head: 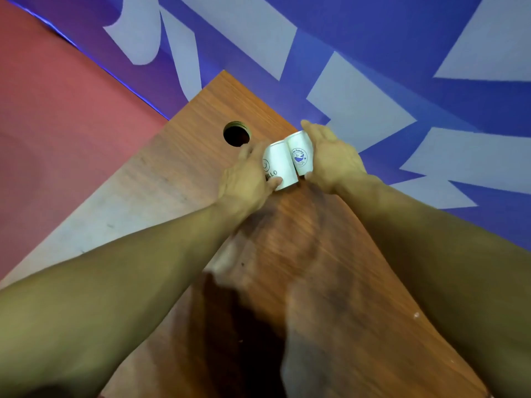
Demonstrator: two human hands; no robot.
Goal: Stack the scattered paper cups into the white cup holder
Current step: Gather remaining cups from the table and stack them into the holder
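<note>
Paper cups: a smiley cup point(280, 166) and a whale cup point(298, 158), side by side and touching, at the far end of the wooden table point(186, 168).
Left hand point(247, 179): curled round the smiley cup.
Right hand point(330, 159): curled round the whale cup.
Cup holder: not in sight.
Do it well: I think one cup should slide straight into the other, held softly so neither gets squashed.

Both forearms point(115, 277) are bare for their whole visible length, broad near the camera and narrowing to the wrists. The left hand point(247, 179) and the right hand point(334, 160) are bare as well, with tendons and knuckles raising faint ridges across their backs
</note>
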